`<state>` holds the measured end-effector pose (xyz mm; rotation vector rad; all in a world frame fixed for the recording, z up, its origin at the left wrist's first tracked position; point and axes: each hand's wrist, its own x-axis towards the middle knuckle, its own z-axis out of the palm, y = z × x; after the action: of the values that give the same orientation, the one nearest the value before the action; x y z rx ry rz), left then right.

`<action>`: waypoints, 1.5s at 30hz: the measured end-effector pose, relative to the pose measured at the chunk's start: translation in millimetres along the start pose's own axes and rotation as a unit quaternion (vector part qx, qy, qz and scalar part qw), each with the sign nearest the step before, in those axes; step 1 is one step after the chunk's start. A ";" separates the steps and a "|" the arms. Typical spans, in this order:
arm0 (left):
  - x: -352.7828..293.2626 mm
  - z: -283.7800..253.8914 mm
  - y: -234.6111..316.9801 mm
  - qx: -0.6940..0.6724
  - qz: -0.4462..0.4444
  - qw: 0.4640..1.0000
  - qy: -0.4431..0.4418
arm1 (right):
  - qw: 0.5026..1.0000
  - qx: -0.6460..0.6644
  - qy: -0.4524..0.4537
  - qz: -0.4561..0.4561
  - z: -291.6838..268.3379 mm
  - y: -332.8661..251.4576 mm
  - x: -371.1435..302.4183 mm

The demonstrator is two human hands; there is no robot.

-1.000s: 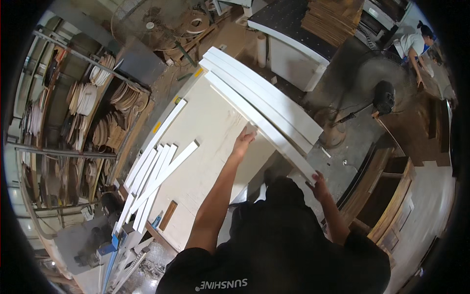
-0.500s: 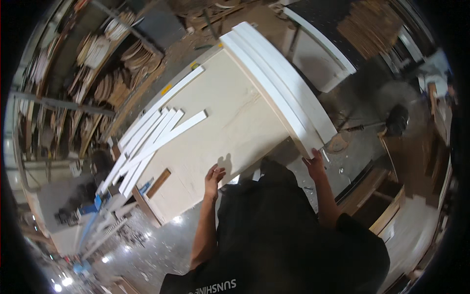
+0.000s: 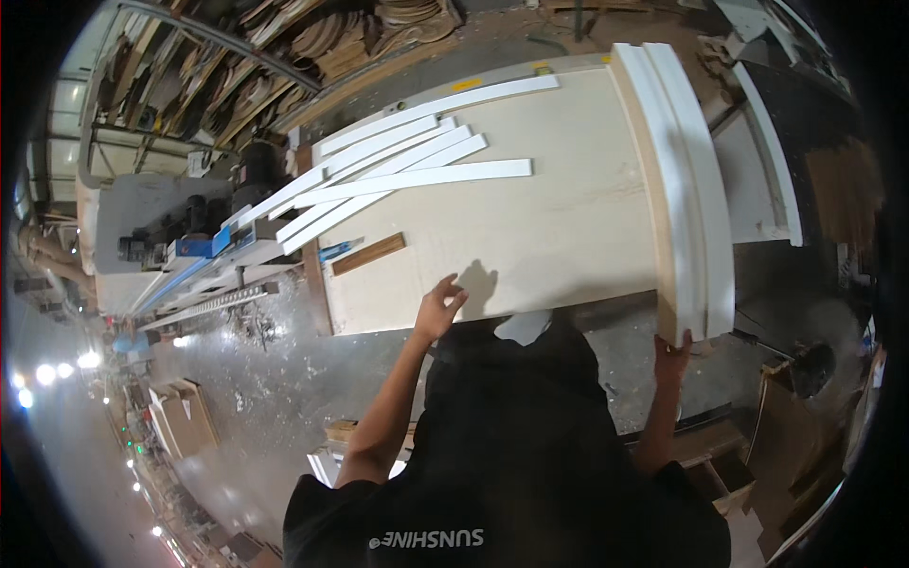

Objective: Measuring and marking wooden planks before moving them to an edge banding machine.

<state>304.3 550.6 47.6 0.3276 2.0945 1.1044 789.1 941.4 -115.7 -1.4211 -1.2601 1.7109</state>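
Woodworking workshop, seen from overhead: a pale worktable (image 3: 587, 213) carries loose white strips (image 3: 473, 172), a small brown wood block (image 3: 369, 254) & long white boards (image 3: 686, 180) laid side by side across its R end. Bkgd. metal rack (image 3: 220, 43) is crammed w/ cut wood pcs. (image 3: 327, 38), many curved. At L, a grey machine (image 3: 156, 199) w/ dark motor-like units (image 3: 194, 213) adjoins the table's end; scraps (image 3: 254, 327) litter the grey flr. (image 3: 275, 379) nearby. Brown sheets (image 3: 843, 194) lie piled at far R, & a brown box-like unit (image 3: 177, 421) stands lower L. Bright lamps (image 3: 45, 375) along the L edge suggest a large indl. hall.
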 end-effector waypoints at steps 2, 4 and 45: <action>9.7 -37.1 -10.1 0.218 0.123 0.966 0.073 | 0.999 0.045 0.017 0.023 8.0 -14.8 -5.5; 32.8 -82.4 -22.5 0.319 0.169 0.924 0.123 | 0.981 -0.186 -0.045 -0.029 22.0 -39.1 -8.3; 110.8 -333.1 -116.5 0.388 0.314 0.861 0.099 | 0.770 -0.551 -0.131 -0.293 533.9 -117.7 -319.9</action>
<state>3.7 336.6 21.4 1.4185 2.6310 0.5533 349.2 549.0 116.2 -1.0525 -2.7642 0.6647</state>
